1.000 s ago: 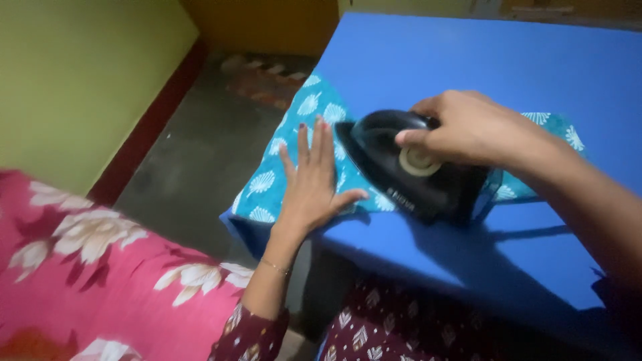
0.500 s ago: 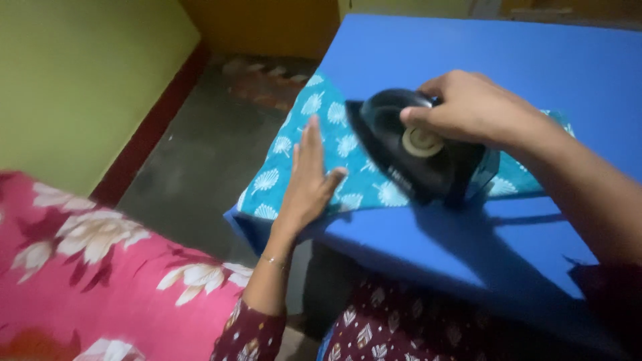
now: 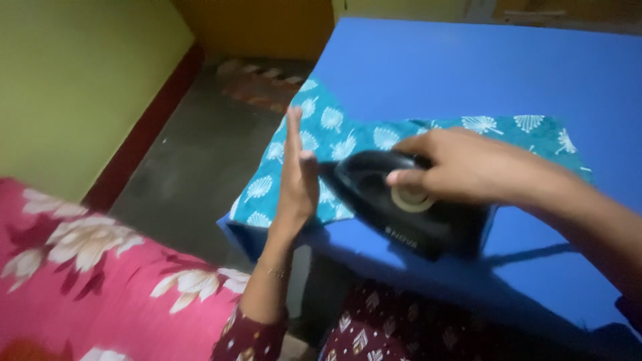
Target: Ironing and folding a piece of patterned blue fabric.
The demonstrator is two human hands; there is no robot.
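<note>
- The right hand (image 3: 461, 167) wraps around the handle of the black iron (image 3: 401, 207), which sits on the teal leaf-print cloth (image 3: 348, 137) near the front edge of the blue table (image 3: 481, 67).
- A pink floral fabric (image 3: 100, 267) lies near left; bare grey floor (image 3: 200, 154) stretches beyond it.
- Since a second ago, the iron has slid nearer and the left hand (image 3: 297, 177) has lifted off the cloth.
- The left hand stands edge-on, fingers straight and together, holding nothing, just left of the iron's tip.

Blue table (image 3: 508, 67), teal cloth (image 3: 348, 137), iron (image 3: 401, 214)
</note>
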